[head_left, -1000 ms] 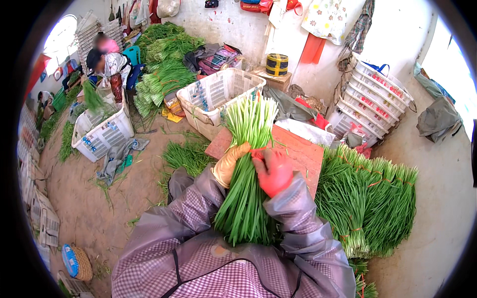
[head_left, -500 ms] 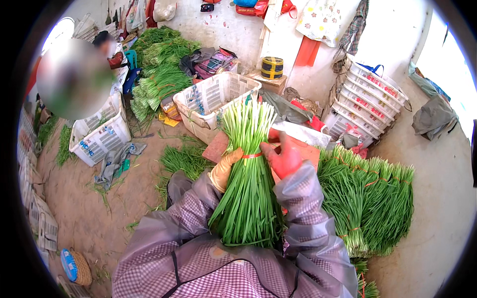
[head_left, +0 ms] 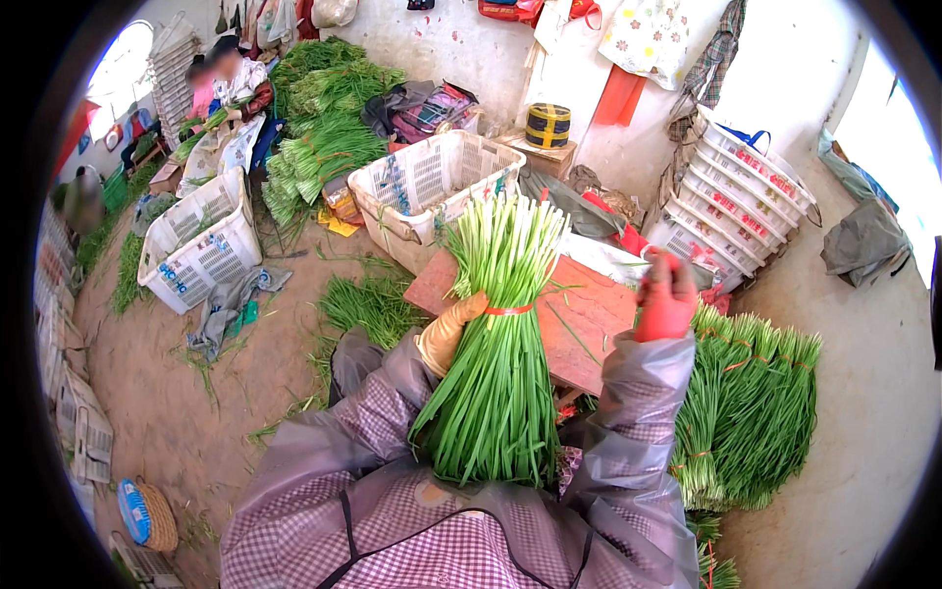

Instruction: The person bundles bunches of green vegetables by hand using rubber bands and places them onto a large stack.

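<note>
A thick bundle of garlic chives point(head_left: 491, 393) stands upright before me, white stem ends up and green leaves hanging toward my lap. A red band point(head_left: 508, 311) goes round it below the pale stems. My left hand point(head_left: 451, 334), in a tan glove, grips the bundle's left side at the band. Away to the right, my right hand point(head_left: 667, 297), in a red glove, is raised with fingers curled closed; whatever they may hold cannot be made out. Behind the bundle lies a reddish board point(head_left: 589, 319) with a few loose leaves on it.
Tied chive bundles point(head_left: 751, 412) are stacked on my right. A white plastic crate point(head_left: 437, 182) stands beyond the board, another crate point(head_left: 201, 240) to the left. Nested crates point(head_left: 731, 201) lean by the wall. Loose chives point(head_left: 368, 309) lie on the floor. Other people point(head_left: 231, 83) sit at far left.
My right hand has left the bundle's band and moved right and slightly up, its fingers now curled. The left hand keeps its grip on the bundle. More of the board shows.
</note>
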